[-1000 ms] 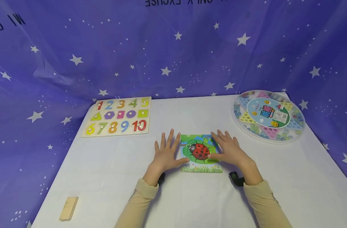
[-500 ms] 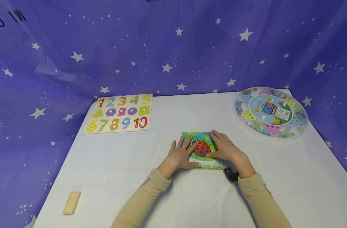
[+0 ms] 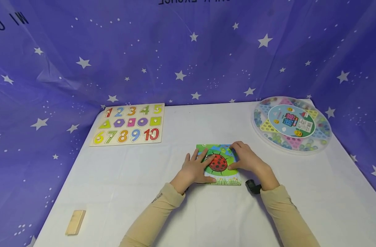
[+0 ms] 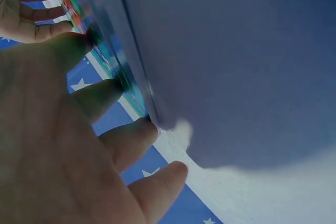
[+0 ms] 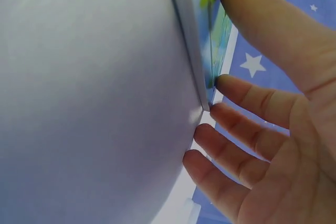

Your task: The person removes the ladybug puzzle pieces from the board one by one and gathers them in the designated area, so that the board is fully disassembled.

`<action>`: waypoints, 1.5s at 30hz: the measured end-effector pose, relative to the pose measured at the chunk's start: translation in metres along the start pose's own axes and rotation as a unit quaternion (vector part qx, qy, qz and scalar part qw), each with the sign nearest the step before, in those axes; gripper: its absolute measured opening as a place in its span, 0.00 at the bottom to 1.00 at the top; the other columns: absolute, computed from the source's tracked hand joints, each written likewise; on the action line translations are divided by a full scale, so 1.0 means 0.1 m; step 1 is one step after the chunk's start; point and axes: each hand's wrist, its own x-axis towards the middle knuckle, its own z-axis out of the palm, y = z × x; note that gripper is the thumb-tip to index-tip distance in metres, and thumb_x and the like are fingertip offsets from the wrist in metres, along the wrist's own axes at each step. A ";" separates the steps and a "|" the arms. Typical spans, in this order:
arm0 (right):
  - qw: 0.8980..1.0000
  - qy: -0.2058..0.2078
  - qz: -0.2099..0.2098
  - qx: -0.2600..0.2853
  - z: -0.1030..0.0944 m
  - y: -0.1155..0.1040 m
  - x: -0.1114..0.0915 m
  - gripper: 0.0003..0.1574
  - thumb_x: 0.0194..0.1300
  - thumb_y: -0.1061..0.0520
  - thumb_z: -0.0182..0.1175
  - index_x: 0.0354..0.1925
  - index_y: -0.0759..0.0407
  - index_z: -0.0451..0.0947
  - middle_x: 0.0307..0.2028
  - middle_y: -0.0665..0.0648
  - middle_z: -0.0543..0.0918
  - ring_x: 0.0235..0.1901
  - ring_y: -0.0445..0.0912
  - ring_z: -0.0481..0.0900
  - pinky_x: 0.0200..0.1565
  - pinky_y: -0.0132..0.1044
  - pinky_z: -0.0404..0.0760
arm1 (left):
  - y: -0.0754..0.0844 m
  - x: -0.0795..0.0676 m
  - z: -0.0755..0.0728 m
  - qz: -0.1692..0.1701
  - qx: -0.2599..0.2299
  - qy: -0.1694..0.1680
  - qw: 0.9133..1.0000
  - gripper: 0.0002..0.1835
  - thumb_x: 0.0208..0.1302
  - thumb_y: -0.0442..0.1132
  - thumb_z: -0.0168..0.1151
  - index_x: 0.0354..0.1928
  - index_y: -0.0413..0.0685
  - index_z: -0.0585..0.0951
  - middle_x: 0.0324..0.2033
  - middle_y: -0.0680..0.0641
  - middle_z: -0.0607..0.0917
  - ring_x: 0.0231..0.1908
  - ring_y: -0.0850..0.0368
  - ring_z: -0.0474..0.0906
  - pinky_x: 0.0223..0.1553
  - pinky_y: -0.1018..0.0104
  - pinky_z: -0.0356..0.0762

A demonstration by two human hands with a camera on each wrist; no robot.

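Observation:
A square ladybug puzzle lies flat on the white table in front of me, with cut lines across its picture. My left hand rests on its left side, fingers spread over the ladybug's head and thumb near the lower edge. At the right side, my right hand has its thumb on the board and its index finger by the far right corner. In the right wrist view the fingers are slightly bent, with the index tip right at the board's edge. The left fingertips touch the board in the left wrist view.
A wooden number-and-shape board lies at the back left. A round clear case with coloured marbles is at the back right. One wooden block lies at the front left. A purple star-printed curtain hangs behind the table.
My left hand has moved right from beside the puzzle onto its picture. My right hand's fingers have bent a little at the far right corner. The puzzle has stayed about where it was.

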 end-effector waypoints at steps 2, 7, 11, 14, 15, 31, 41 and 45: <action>1.000 -0.003 0.009 0.006 0.00 0.01 0.00 0.48 0.40 0.49 0.75 0.55 0.68 0.67 0.48 0.69 0.66 0.48 0.62 0.64 0.48 0.56 0.67 | 0.00 0.00 0.01 0.001 -0.002 -0.002 1.000 0.48 0.48 0.73 0.51 0.70 0.69 0.48 0.70 0.52 0.42 0.67 0.45 0.37 0.63 0.49 0.44; 0.998 -0.028 0.033 0.040 -0.01 0.06 0.01 0.49 0.39 0.47 0.74 0.56 0.64 0.65 0.42 0.65 0.68 0.39 0.55 0.67 0.44 0.52 0.69 | 0.00 0.00 0.02 0.002 -0.020 -0.003 1.000 0.48 0.49 0.72 0.52 0.70 0.68 0.48 0.70 0.52 0.42 0.67 0.45 0.36 0.60 0.55 0.57; 0.997 -0.042 0.026 0.058 -0.01 0.11 0.03 0.48 0.40 0.47 0.74 0.55 0.63 0.64 0.42 0.64 0.69 0.39 0.53 0.68 0.46 0.52 0.68 | 0.01 0.00 0.03 0.004 -0.050 -0.004 0.999 0.48 0.49 0.70 0.55 0.70 0.66 0.49 0.70 0.51 0.41 0.67 0.45 0.35 0.51 0.53 0.69; 0.997 -0.043 0.022 0.064 -0.01 0.14 0.06 0.47 0.40 0.48 0.74 0.55 0.63 0.64 0.42 0.64 0.69 0.41 0.54 0.67 0.47 0.52 0.68 | 0.03 0.02 0.02 0.014 -0.060 -0.001 0.998 0.49 0.49 0.68 0.56 0.70 0.63 0.49 0.70 0.48 0.41 0.67 0.44 0.34 0.53 0.53 0.67; 0.997 -0.043 0.020 0.067 -0.01 0.15 0.06 0.47 0.40 0.49 0.74 0.54 0.63 0.64 0.42 0.64 0.69 0.41 0.54 0.67 0.47 0.53 0.67 | 0.03 0.02 0.02 0.020 -0.062 0.003 0.998 0.49 0.49 0.67 0.57 0.70 0.61 0.50 0.69 0.46 0.42 0.67 0.44 0.35 0.55 0.53 0.64; 0.995 -0.056 0.018 0.086 -0.04 0.21 0.13 0.43 0.41 0.51 0.74 0.50 0.64 0.63 0.36 0.60 0.68 0.37 0.52 0.65 0.40 0.47 0.67 | 0.11 0.02 -0.02 0.042 -0.052 0.004 0.998 0.41 0.49 0.61 0.60 0.67 0.71 0.58 0.68 0.37 0.43 0.67 0.45 0.39 0.62 0.55 0.52; 0.997 -0.044 0.022 0.063 -0.09 0.12 0.09 0.41 0.43 0.55 0.73 0.52 0.70 0.66 0.38 0.62 0.72 0.38 0.54 0.69 0.42 0.49 0.69 | 0.15 -0.01 -0.08 0.024 -0.013 -0.006 1.000 0.40 0.49 0.64 0.58 0.66 0.76 0.57 0.68 0.39 0.43 0.67 0.49 0.40 0.61 0.60 0.55; 0.998 -0.032 0.026 0.047 -0.06 0.07 0.07 0.41 0.44 0.56 0.73 0.53 0.72 0.67 0.39 0.63 0.74 0.39 0.54 0.71 0.43 0.49 0.70 | 0.14 -0.01 -0.08 0.024 -0.015 -0.006 1.000 0.40 0.49 0.64 0.59 0.66 0.75 0.58 0.68 0.38 0.44 0.67 0.48 0.40 0.62 0.60 0.52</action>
